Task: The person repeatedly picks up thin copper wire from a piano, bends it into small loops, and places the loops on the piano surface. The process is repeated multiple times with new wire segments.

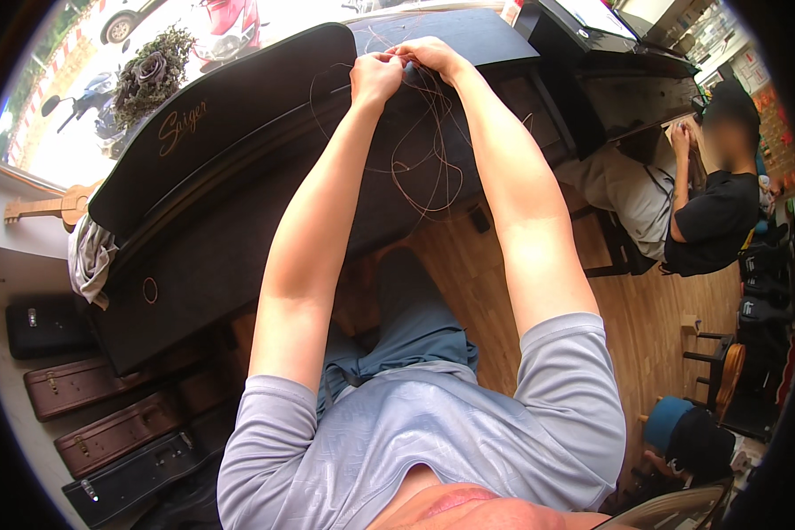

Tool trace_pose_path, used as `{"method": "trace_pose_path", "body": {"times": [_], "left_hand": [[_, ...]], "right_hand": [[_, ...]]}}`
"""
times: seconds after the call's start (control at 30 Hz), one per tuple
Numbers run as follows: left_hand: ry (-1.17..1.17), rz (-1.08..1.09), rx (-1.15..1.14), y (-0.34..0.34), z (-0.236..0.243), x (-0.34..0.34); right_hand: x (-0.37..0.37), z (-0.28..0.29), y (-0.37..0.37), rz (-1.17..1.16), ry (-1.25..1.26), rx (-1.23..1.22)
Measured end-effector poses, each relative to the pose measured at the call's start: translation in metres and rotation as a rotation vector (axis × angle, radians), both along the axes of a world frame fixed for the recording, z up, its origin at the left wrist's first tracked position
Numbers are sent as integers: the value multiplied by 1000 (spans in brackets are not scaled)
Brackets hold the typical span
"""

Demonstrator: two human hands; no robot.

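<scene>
Both my arms stretch out over a black piano-like cabinet. At its far edge my left hand and my right hand meet, fingertips pinched together on a bundle of thin copper-coloured strings. The strings look like loose instrument strings. Long loops of them hang below my hands across the black surface, and a few thin ends curl out to the left and above. My fingers partly cover the place where the strings are gripped.
A coiled ring and a grey cloth lie at the left, by a small wooden guitar. Dark flowers stand behind. Instrument cases fill the lower left. At right sits a person in black; another is lower right.
</scene>
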State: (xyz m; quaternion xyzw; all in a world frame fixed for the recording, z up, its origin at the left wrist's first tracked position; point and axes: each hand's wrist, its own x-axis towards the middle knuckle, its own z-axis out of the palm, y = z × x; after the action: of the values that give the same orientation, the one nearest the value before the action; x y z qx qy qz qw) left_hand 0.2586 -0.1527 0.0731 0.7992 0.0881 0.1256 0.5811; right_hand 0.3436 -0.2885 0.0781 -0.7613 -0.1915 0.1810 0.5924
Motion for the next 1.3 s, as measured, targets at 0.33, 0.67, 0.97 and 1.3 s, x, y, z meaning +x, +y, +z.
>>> {"method": "trace_pose_path", "body": {"times": [0.33,0.67,0.97,1.3], "left_hand": [[127,-56,1,7,8,8],[97,-163,-145,9,10,7],[133,-212,-161,14,13,-1],[132,-295,-281,24,14,-9]], "right_hand": [[2,-3,-9,86,-132,-55],[19,-21,-10,135,-189,-14],[19,-26,-2,109,-230,2],[11,-22,5,-134,-240,-98]]}}
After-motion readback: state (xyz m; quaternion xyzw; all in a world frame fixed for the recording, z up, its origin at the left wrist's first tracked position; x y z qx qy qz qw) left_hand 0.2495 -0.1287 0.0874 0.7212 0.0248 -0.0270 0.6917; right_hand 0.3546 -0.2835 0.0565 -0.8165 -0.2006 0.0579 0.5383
